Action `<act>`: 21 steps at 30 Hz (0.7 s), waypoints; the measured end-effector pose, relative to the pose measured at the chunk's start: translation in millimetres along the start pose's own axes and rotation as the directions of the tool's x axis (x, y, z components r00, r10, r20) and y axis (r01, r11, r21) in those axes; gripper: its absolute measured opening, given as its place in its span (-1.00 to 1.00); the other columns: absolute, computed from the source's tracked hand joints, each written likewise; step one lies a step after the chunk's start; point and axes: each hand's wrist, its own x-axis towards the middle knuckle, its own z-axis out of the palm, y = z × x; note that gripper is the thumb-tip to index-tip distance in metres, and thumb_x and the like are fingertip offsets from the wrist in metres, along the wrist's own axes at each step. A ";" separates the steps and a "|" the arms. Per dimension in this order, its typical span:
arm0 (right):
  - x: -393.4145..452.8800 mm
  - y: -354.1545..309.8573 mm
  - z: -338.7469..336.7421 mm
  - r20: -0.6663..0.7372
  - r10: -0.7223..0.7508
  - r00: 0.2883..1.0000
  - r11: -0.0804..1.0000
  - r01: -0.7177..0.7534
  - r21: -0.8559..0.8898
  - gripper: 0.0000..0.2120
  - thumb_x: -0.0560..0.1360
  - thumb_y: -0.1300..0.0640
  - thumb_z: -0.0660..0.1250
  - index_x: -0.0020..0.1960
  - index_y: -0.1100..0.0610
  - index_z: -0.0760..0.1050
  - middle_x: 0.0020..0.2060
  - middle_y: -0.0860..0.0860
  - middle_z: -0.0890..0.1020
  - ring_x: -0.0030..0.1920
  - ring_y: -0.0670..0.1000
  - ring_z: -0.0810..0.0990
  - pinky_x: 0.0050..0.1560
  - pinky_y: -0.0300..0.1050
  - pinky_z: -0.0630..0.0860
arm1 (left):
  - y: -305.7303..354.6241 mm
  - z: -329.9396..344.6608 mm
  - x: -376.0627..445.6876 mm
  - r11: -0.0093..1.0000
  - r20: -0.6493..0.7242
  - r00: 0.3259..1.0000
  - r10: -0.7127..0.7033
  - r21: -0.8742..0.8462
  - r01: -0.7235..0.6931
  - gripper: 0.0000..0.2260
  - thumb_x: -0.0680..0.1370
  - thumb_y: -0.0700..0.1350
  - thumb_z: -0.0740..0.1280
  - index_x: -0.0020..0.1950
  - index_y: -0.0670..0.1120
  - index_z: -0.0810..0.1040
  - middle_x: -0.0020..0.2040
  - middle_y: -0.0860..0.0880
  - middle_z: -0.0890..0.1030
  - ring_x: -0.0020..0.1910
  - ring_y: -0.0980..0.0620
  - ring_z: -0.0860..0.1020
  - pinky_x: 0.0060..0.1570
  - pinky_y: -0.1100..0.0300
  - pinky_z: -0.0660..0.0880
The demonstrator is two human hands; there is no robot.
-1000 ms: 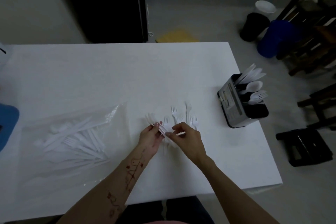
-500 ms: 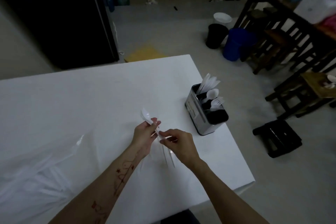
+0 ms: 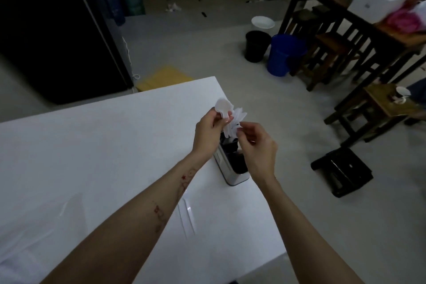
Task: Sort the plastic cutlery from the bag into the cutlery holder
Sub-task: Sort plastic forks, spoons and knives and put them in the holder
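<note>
Both hands hover over the metal cutlery holder [image 3: 231, 173], which stands near the right edge of the white table [image 3: 96, 145]. My left hand [image 3: 207, 131] pinches a white plastic spoon [image 3: 223, 106], bowl up, above the holder's far compartment. My right hand [image 3: 258, 145] is closed on the top of a white piece of cutlery [image 3: 235, 125] standing in the holder; which kind it is I cannot tell. The hands hide most of the holder's contents. Two white plastic pieces [image 3: 187, 217] lie on the table under my left forearm. The clear plastic bag [image 3: 34, 233] lies at lower left.
The table's right edge runs just past the holder. On the floor beyond are a black stool [image 3: 341, 172], a blue bucket [image 3: 282, 54], a black bucket [image 3: 257, 46], wooden stools and a dark wooden table at the right.
Both hands rose from the table middle and travelled right to the holder, carrying the spoon. The view swung right, so the bag slid to the lower left.
</note>
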 end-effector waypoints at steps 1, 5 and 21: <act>2.1 2.6 -0.4 0.005 0.003 1.000 1.000 -0.003 -0.003 -0.85 0.52 0.18 0.38 0.08 0.06 0.63 -0.16 -0.18 0.69 -0.14 -0.24 0.64 -0.05 -0.43 0.50 | -3.7 3.1 0.2 0.998 0.011 1.000 -0.004 0.058 0.003 -0.88 0.56 -0.10 0.33 0.05 -0.10 0.57 -0.07 0.03 0.65 -0.02 0.05 0.60 -0.07 0.36 0.52; 7.5 12.6 -0.2 0.020 0.035 0.999 0.999 -0.035 -0.007 -0.85 0.53 0.18 0.37 0.08 0.08 0.63 -0.15 -0.16 0.69 -0.14 -0.23 0.64 -0.05 -0.43 0.51 | -24.9 5.1 0.6 0.979 0.069 0.997 -0.024 0.204 0.009 -0.85 0.59 -0.14 0.29 0.10 -0.17 0.54 -0.06 -0.03 0.65 -0.10 0.11 0.58 -0.21 0.51 0.43; 0.4 11.2 6.6 -0.052 -0.040 0.998 0.999 0.038 -0.031 -0.87 0.56 0.18 0.33 0.09 0.09 0.58 -0.17 -0.16 0.65 -0.18 -0.28 0.61 -0.14 -0.51 0.44 | -48.7 -15.7 -21.6 0.959 0.019 0.999 0.046 0.278 -0.050 -0.64 0.57 -0.35 0.26 0.36 -0.15 0.47 0.21 -0.03 0.59 0.16 0.17 0.52 0.09 0.55 0.39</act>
